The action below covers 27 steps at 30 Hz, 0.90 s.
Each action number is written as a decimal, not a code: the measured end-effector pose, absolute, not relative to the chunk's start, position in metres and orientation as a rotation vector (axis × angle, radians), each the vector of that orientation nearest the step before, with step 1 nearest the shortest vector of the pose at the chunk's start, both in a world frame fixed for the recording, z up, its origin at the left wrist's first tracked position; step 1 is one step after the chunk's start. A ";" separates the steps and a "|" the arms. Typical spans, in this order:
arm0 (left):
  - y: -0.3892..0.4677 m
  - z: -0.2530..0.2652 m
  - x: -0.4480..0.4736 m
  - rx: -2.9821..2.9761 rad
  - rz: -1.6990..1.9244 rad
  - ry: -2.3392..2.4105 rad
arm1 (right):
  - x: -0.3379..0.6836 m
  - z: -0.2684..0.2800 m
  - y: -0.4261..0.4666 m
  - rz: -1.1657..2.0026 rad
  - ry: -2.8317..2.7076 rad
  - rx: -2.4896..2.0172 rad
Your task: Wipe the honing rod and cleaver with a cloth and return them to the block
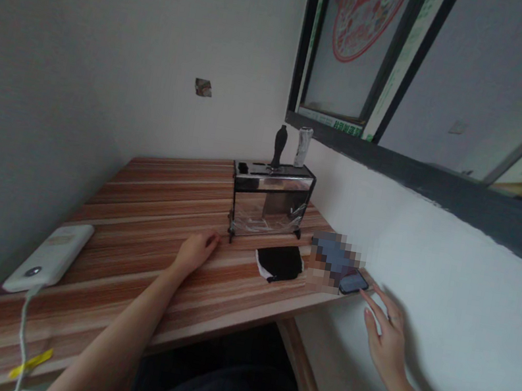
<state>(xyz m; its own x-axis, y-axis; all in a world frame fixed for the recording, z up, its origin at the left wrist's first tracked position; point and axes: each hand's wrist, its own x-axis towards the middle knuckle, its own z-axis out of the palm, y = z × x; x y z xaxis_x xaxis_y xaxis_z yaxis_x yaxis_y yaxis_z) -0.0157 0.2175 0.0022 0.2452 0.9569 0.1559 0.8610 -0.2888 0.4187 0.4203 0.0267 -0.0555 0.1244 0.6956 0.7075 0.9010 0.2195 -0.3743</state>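
My left hand [195, 254] rests on the wooden table with its fingers loosely curled together, and nothing shows in them. To its right lies a flat, folded black cloth [280, 262] with white edges. A smartphone [354, 283] lies by the table's right edge, its upper part hidden by a pixelated patch. My right hand [385, 342] is beside the phone's lower end, fingers stretched out and apart. One fingertip is at the phone's edge; whether it touches I cannot tell. Behind the cloth stands a clear-fronted knife block [269, 204] holding a black-handled tool [279, 146].
A clear, wrapped-looking handle [303, 147] also stands upright on the block. At the table's left lies a white power bank [50, 257] with a white cable [24, 329] crossing yellow tape [33, 363]. A wall and dark window ledge [395, 171] bound the right side.
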 end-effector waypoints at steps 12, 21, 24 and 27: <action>0.217 0.002 -0.016 2.251 0.569 1.702 | 0.423 -0.056 0.036 -0.316 -1.663 -1.553; 0.217 0.003 -0.016 2.256 0.579 1.671 | 0.421 -0.052 0.052 -0.312 -1.673 -1.592; 0.217 0.003 -0.016 2.248 0.578 1.676 | 0.421 -0.051 0.054 -0.289 -1.662 -1.603; 0.218 0.002 -0.016 2.247 0.579 1.682 | 0.418 -0.047 0.058 -0.241 -1.639 -1.606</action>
<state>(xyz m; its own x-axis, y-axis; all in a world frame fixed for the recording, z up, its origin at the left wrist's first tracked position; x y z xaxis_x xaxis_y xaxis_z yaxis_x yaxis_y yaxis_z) -0.0161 0.2176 0.0023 0.2442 0.9579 0.1507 0.8477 -0.2864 0.4465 0.4181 0.0581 -0.0472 0.1380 0.7495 0.6474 0.9041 0.1716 -0.3914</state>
